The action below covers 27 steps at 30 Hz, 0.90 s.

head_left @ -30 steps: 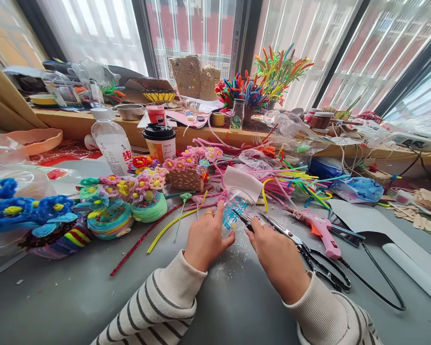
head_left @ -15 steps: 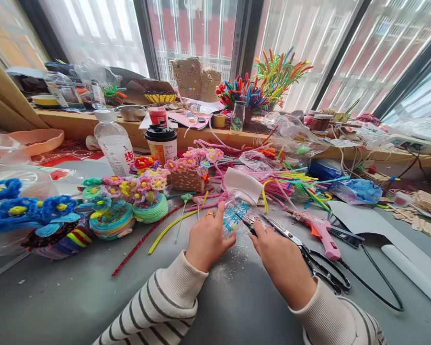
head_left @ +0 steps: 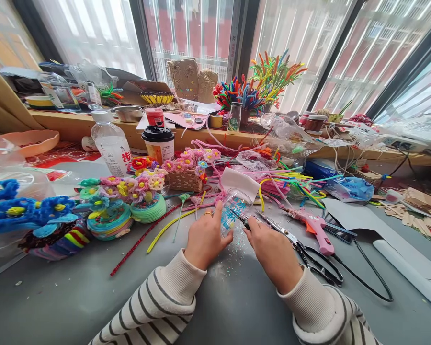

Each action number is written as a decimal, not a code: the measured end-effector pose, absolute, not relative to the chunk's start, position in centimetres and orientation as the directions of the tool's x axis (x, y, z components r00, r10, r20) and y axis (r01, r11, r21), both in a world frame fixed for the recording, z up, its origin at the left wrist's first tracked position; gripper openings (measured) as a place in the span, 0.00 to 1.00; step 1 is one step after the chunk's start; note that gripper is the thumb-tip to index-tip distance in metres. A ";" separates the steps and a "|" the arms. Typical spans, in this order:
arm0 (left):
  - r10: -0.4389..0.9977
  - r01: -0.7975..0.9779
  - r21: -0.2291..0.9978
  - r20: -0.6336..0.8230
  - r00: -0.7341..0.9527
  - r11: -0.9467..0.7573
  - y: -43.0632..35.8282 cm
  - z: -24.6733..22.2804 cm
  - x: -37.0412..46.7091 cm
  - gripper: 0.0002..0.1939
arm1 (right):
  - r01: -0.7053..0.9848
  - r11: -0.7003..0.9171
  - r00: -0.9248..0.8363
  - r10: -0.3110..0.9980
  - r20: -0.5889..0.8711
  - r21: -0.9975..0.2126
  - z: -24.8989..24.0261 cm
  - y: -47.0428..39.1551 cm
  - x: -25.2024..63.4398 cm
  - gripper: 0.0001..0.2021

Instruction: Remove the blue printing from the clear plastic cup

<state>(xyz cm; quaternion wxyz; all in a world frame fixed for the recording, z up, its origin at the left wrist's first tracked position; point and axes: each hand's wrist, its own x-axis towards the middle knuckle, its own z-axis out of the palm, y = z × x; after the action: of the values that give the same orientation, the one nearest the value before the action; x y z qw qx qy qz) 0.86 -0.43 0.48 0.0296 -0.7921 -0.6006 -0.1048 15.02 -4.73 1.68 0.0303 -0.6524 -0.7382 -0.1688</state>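
My left hand (head_left: 205, 239) is closed round the side of a clear plastic cup (head_left: 242, 200) with blue printed characters, which lies tilted on the grey table. In my right hand (head_left: 275, 254) is a slim pointed tool with a dark blade (head_left: 239, 216); my fingers cover its handle, so its exact kind is not clear. Its tip lies against the printed side of the cup. Tiny glittering bits (head_left: 233, 254) are scattered on the table under the cup. Large black-handled scissors (head_left: 301, 247) lie beside my right hand.
A pink glue gun (head_left: 319, 230) with a black cord lies to the right. On the left stand pots of pipe-cleaner flowers (head_left: 109, 223), a water bottle (head_left: 111, 148) and a lidded paper cup (head_left: 158, 143). Loose pipe cleaners (head_left: 158, 237) and white paper (head_left: 240, 184) surround the cup.
My right hand has shifted slightly left and up, and the tool's blade now reaches further across the cup's side. My left hand keeps its hold; the view has shifted a little.
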 end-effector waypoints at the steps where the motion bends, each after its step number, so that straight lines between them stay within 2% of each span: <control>1: 0.947 0.958 0.082 0.200 0.253 -0.273 -0.4 0.5 0.9 0.34 | 0.974 0.099 -0.153 0.951 0.268 0.204 1.6 -4.7 15.0 0.07; 15: 0.947 0.957 0.080 0.188 0.261 -0.280 -0.4 0.7 0.8 0.35 | 0.981 0.082 -0.128 0.954 0.270 0.176 1.1 -4.7 15.1 0.07; 27: 0.940 0.953 0.056 0.193 0.283 -0.298 -0.5 0.8 0.8 0.34 | 0.975 0.090 -0.145 0.950 0.277 0.203 1.3 -4.8 15.4 0.07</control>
<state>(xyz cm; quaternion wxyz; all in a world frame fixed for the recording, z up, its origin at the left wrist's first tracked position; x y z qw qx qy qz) 0.82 -0.48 0.79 0.0353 -0.8001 -0.5913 -0.0948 15.38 -4.81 1.26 0.0372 -0.6526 -0.7374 -0.1703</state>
